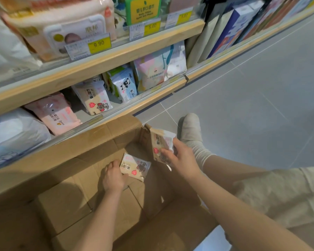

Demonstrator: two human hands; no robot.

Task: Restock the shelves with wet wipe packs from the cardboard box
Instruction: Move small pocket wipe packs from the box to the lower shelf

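Your left hand (113, 178) was down inside the cardboard box (76, 201), fingers (110, 164) curled over the near edge of a wet wipe pack (135, 167) that lay flat on the box floor. That pack was cream and pink with a bear print, face up.

Your right hand (179, 156) gripped a second wipe pack (160, 144), same print, thumb on the front and fingers wrapped behind it. This one was held upright and tilted, above the box's far right corner, just beside the raised flap (146, 136).

The box sat on the floor, pushed against the bottom shelf (149, 100). Apart from the one pack, the visible bottom of the box was bare cardboard.

On the bottom shelf: a matching bear pack (96, 98) stood leaning, a panda pack (124, 86) to its right, a pink pack (56, 113) lying flat to its left, and taller pastel bags (152, 69) further right. The shelf above carried bigger wipe packs behind yellow price tags (99, 44).

Your right leg and sock (192, 131) rested on the grey tiled floor (252, 98), right of the box.
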